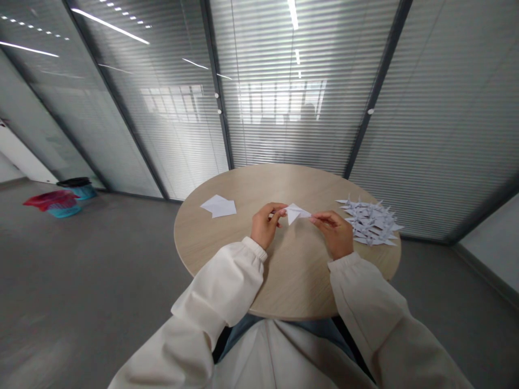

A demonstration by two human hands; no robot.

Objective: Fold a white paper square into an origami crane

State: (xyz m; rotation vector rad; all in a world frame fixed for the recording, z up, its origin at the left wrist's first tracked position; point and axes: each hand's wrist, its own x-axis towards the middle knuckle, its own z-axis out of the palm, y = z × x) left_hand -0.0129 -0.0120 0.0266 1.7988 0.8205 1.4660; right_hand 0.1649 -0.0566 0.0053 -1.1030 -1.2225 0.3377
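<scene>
Left hand (265, 227) and right hand (331, 233) each close in a pinch on opposite ends of a folded white paper piece (294, 213), which is held just above a round light-wood table (292, 281). The hands stand apart, with the paper bridging the gap between them, a grip that appears to keep it raised and taut. Two loose white paper sheets (218, 206) lie well to the left, apart from the hands. A heap of pointed white origami figures (370, 221) lies just beyond the right hand, apparently kept within easy reach.
</scene>
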